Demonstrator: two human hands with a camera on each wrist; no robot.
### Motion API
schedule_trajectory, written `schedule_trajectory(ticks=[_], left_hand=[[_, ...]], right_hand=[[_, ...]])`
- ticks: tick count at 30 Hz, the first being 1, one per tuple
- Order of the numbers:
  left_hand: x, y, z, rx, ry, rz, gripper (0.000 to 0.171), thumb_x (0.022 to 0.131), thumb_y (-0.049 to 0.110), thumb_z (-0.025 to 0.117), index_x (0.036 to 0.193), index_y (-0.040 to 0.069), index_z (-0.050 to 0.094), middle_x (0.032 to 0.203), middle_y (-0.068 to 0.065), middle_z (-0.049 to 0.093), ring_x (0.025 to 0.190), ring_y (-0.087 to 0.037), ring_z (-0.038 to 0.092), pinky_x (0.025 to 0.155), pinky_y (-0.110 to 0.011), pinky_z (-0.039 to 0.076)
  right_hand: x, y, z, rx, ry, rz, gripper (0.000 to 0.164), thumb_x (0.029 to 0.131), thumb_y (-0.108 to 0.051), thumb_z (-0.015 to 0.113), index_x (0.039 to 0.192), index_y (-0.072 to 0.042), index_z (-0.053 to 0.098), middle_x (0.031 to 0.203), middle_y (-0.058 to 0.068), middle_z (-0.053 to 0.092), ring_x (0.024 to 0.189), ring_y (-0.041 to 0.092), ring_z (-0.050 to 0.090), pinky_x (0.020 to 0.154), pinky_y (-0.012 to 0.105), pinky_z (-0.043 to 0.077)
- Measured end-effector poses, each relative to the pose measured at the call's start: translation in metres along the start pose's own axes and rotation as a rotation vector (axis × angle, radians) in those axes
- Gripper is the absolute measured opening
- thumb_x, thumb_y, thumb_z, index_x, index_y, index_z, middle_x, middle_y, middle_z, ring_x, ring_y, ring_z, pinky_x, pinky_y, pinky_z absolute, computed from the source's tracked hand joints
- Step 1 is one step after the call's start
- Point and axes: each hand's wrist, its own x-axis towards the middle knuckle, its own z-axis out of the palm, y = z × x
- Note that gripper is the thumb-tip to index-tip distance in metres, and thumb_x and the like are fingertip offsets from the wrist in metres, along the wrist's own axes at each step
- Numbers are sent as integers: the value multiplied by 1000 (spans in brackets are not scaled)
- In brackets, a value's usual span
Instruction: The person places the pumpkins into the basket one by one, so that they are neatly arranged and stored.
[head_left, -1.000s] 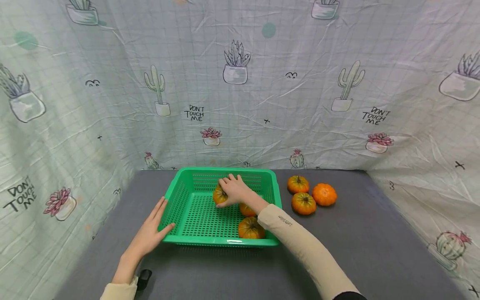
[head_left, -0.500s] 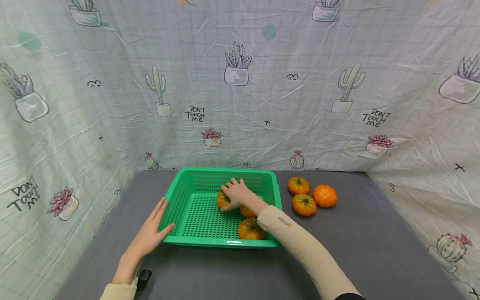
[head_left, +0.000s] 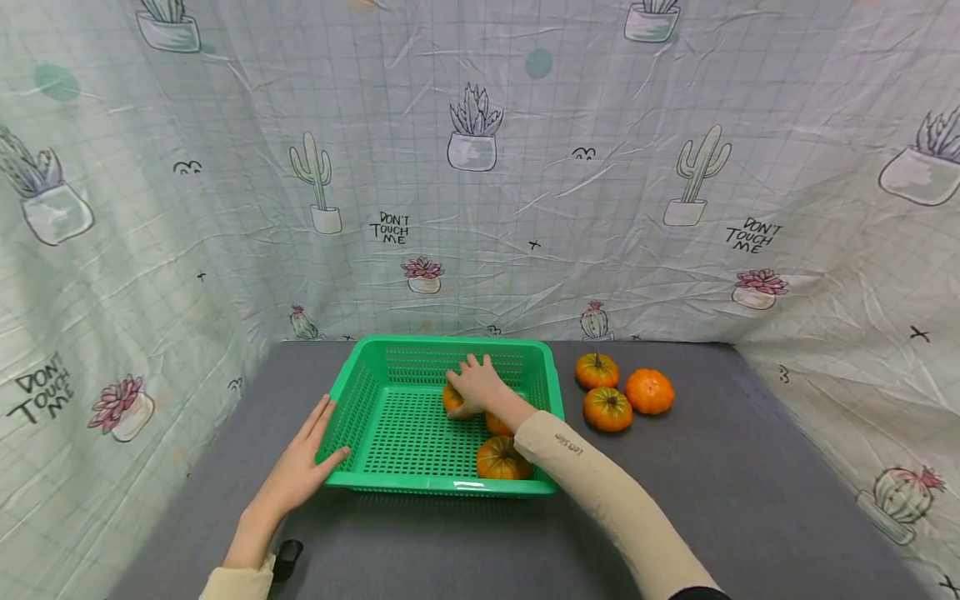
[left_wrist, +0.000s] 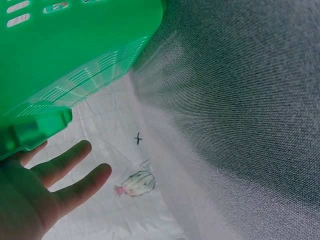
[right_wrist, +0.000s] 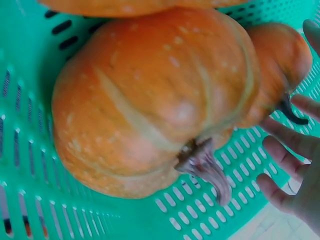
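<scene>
A green plastic basket (head_left: 420, 482) stands on the grey table. My left hand (head_left: 296, 467) lies along its left side, fingers stretched out against the rim; the left wrist view shows those fingers (left_wrist: 75, 192) spread below the basket's wall. Inside the basket, my right hand (head_left: 480, 390) has thumb and fingers around a small orange pumpkin (head_left: 453, 402), partly covered by the hand. A second pumpkin (head_left: 497, 425) sits half hidden under the right wrist, and a third pumpkin (head_left: 502, 458) rests in the near right corner. Up close in the right wrist view is a ribbed pumpkin (right_wrist: 155, 100) with a curved stem.
To the right of the basket, three more pumpkins sit on the table: one at the back (head_left: 597, 371), a greenish-orange pumpkin (head_left: 607, 409) and a bright orange pumpkin (head_left: 649, 392). A cactus-print cloth (head_left: 525, 200) hangs behind and at both sides.
My right hand and its pumpkin have shifted right and slightly nearer within the basket, close to the pumpkin under the wrist. The left hand has stayed at the basket's left rim.
</scene>
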Motion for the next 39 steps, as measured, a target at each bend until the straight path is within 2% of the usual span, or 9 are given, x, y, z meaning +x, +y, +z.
schedule_trajectory(ticks=[5, 9, 14, 16, 19, 24, 31, 35, 39], left_hand=[[-1, 0, 0, -1, -2, -5, 74, 87, 29, 55, 144, 6, 14, 151, -11, 6, 129, -45, 25, 91, -62, 30], [-2, 0, 0, -5, 1, -6, 74, 87, 29, 56, 144, 6, 14, 151, -11, 6, 129, -45, 25, 91, -62, 30], [-2, 0, -2, -2, 2, -4, 74, 87, 29, 55, 144, 7, 13, 151, -10, 6, 129, -45, 25, 91, -63, 31], [-2, -1, -3, 1, 6, 0, 74, 87, 29, 55, 144, 7, 13, 152, -10, 6, 129, -46, 25, 91, -62, 31], [-1, 0, -5, 4, 14, 11, 73, 88, 28, 55, 144, 5, 14, 151, -11, 6, 128, -46, 26, 90, -63, 31], [0, 1, -6, 4, 16, 20, 73, 88, 27, 55, 144, 5, 14, 151, -12, 7, 127, -47, 26, 90, -63, 31], [0, 1, -4, 4, 3, 6, 73, 88, 28, 54, 144, 5, 13, 151, -12, 6, 128, -46, 25, 91, -62, 31], [-1, 2, -2, 2, 5, 7, 73, 88, 28, 54, 144, 5, 13, 151, -13, 7, 128, -46, 25, 90, -62, 31], [-2, 3, -2, 0, 9, 7, 72, 88, 28, 54, 144, 6, 14, 151, -14, 8, 128, -46, 25, 90, -62, 31]], right_hand=[[-3, 2, -7, 8, 80, -24, 63, 80, -58, 52, 131, -23, 42, 127, 6, 48, 118, 25, 37, 96, 46, 32], [-11, 4, -18, 65, 159, -63, 55, 82, -52, 54, 127, -21, 47, 119, 4, 51, 107, 23, 40, 88, 43, 33], [-20, 8, -33, 137, 201, -85, 48, 83, -46, 57, 123, -21, 51, 114, 2, 53, 106, 23, 42, 92, 46, 33], [-23, 11, -37, 145, 193, -74, 48, 81, -45, 59, 122, -20, 51, 113, 2, 54, 108, 24, 42, 94, 48, 33], [-25, 14, -39, 132, 135, -30, 55, 79, -47, 62, 124, -19, 49, 118, 4, 53, 113, 26, 41, 97, 51, 31], [-25, 17, -33, 63, -27, 57, 73, 73, -54, 63, 132, -18, 41, 131, 5, 46, 122, 26, 35, 98, 48, 30], [-26, 14, -21, -80, -241, 97, 82, 69, -54, 67, 137, -20, 35, 139, 5, 38, 131, 27, 27, 105, 50, 23], [-26, 12, -17, -113, -304, 129, 86, 70, -50, 68, 140, -20, 29, 142, 3, 35, 133, 26, 25, 106, 50, 21], [-25, 13, -15, -109, -314, 162, 89, 69, -48, 70, 141, -21, 25, 141, 2, 36, 132, 25, 27, 106, 48, 22]])
